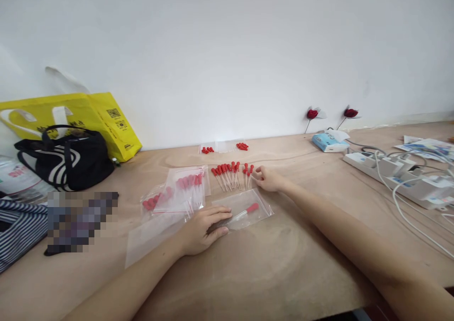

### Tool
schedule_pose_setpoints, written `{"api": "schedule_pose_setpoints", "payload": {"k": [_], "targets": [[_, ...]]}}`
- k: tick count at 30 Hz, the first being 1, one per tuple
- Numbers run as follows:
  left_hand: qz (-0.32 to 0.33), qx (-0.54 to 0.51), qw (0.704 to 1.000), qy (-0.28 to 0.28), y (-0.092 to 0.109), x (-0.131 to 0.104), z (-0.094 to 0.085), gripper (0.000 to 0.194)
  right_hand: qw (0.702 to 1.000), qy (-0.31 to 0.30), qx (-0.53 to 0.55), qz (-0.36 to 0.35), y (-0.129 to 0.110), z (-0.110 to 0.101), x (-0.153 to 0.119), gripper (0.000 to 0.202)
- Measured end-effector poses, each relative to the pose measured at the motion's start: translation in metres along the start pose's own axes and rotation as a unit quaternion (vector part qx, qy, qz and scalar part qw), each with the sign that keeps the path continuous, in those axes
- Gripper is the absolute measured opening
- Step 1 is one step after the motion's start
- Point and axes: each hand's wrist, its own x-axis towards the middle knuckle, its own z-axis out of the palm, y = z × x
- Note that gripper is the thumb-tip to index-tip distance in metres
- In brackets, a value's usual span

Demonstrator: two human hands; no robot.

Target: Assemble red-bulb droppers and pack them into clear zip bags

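Note:
My left hand lies on a clear zip bag, its thumb apart from its stretched fingers. Inside that bag is one glass dropper with a red rubber bulb. My right hand is half curled, its thumb and index fingertips slightly apart, close beside a small group of loose droppers. Left of these, several more loose droppers lie in a row, bulbs pointing to the wall. Filled zip bags of droppers overlap to the left, beside my left hand. An empty-looking clear bag lies under my left wrist.
Red bulbs lie on plastic near the wall. A yellow bag, a black bag and striped cloth stand at left. Right are a tissue pack, fabric roses and a power strip with trailing cables.

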Motion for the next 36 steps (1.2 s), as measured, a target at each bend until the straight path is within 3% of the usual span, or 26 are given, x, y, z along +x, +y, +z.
{"api": "schedule_pose_setpoints", "payload": {"k": [2,6,11,15,19,24,28,36], "targets": [[-0.002,0.005,1.000,0.001,0.000,0.002,0.001,0.031,0.995,0.009,0.087,0.038,0.010,-0.001,0.005,0.034],[0.000,0.009,1.000,0.001,0.000,0.005,0.003,0.031,0.955,0.049,0.264,0.127,0.011,0.003,0.023,0.031],[0.004,0.007,1.000,-0.007,0.002,0.006,0.001,0.032,0.924,0.060,0.345,0.151,0.001,0.014,0.044,0.021],[0.000,0.011,1.000,-0.016,0.002,0.005,0.001,0.032,0.889,0.108,0.418,0.155,0.002,0.014,0.047,0.012],[-0.007,0.015,1.000,-0.019,0.001,0.004,0.001,0.033,0.846,0.175,0.482,0.146,0.011,0.002,0.029,0.008],[-0.023,0.030,0.999,-0.022,-0.001,0.002,0.002,0.036,0.808,0.226,0.529,0.127,0.029,-0.015,-0.021,0.010],[-0.025,0.039,0.999,-0.021,-0.002,0.002,0.003,0.037,0.779,0.246,0.566,0.112,0.038,-0.016,-0.054,0.018],[-0.035,0.045,0.998,-0.024,0.001,0.003,0.001,0.036,0.758,0.237,0.598,0.106,0.025,-0.001,-0.059,0.029]]}}
